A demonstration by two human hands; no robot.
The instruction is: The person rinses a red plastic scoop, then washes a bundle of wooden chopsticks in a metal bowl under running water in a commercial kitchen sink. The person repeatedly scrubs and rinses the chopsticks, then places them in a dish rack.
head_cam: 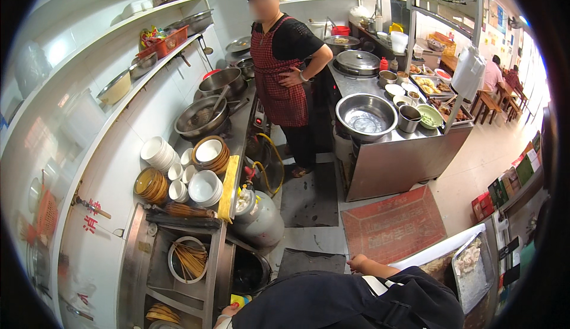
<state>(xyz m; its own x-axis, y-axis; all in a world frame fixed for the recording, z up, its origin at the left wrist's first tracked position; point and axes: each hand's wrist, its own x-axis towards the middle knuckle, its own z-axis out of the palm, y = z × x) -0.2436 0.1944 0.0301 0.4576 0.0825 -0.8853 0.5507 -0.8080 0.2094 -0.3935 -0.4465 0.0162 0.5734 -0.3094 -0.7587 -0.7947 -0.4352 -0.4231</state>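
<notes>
At the lower edge, my left hand (230, 310) is partly hidden by dark clothing. It is beside a small yellow item (241, 300) with a red patch; I cannot tell whether it grips it. Close by is a steel sink (178, 291) with a round container (171, 268) of chopsticks in it. Stacked brown bowls (163, 313) sit in the nearer basin. My right hand (356, 263) hangs over the floor by a red mat (394, 224), fingers curled, and nothing shows in it. Right of that arm lies a metal tray (473, 280) with pale food.
A person (279, 70) in a checked apron stands between the stove counter and the steel serving counter (396, 162). A gas cylinder (258, 217) stands on the floor before the sink. Stacked white bowls (205, 188) and a wok (202, 117) line the left. A dark mat (309, 195) covers the aisle.
</notes>
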